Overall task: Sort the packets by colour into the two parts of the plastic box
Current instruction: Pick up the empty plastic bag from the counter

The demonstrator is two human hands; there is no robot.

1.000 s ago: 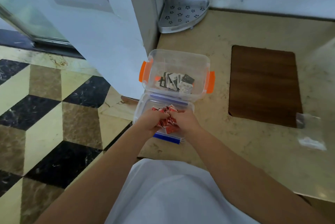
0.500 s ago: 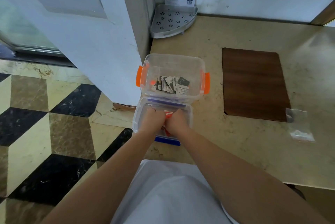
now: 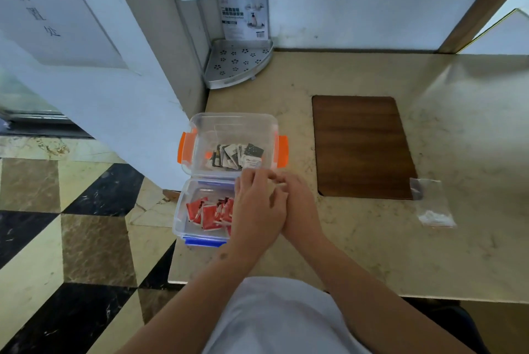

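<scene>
The clear plastic box stands at the counter's left edge in two parts. The far part (image 3: 233,121) has orange clips and holds black-and-white packets (image 3: 239,156). The near part (image 3: 181,210), with a blue clip, holds red packets (image 3: 209,212). My left hand (image 3: 257,207) hovers over the near part's right side, fingers apart, with nothing seen in it. My right hand (image 3: 300,204) presses against it just right of the box. Its fingers curl toward the left fingertips and its palm is hidden.
A brown wooden mat (image 3: 362,147) lies right of the box. A small clear plastic bag (image 3: 432,204) sits at the mat's near right corner. A metal corner shelf (image 3: 237,65) stands at the back against the wall. The counter edge drops to a tiled floor (image 3: 71,224) on the left.
Both hands held a bunch of red packets in the near part. The packets now lie loose there, and the hands have lifted and shifted right, together.
</scene>
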